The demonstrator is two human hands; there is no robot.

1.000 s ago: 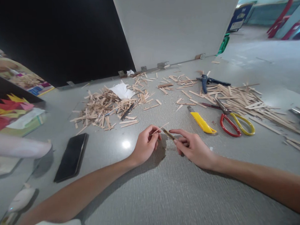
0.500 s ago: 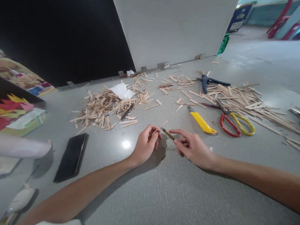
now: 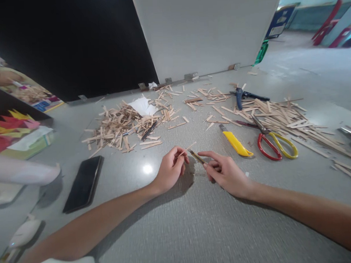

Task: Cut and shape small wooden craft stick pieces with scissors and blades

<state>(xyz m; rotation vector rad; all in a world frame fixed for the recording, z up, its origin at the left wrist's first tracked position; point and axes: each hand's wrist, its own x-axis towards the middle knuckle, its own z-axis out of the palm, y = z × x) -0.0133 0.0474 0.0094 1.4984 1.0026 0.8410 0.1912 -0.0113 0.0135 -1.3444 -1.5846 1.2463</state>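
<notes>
My left hand is closed, pinching a thin wooden stick that points up and to the right. Facing it, my right hand grips a slim craft knife, its index finger stretched along the handle. The knife's tip meets or comes very near the stick; whether they touch I cannot tell. Right of the hands lie a yellow box cutter and scissors with one red and one yellow handle.
Cut wooden sticks are heaped at the left with white paper on them. More sticks lie at the right, near blue-handled cutters. A phone rests by my left forearm. A black and grey partition stands behind.
</notes>
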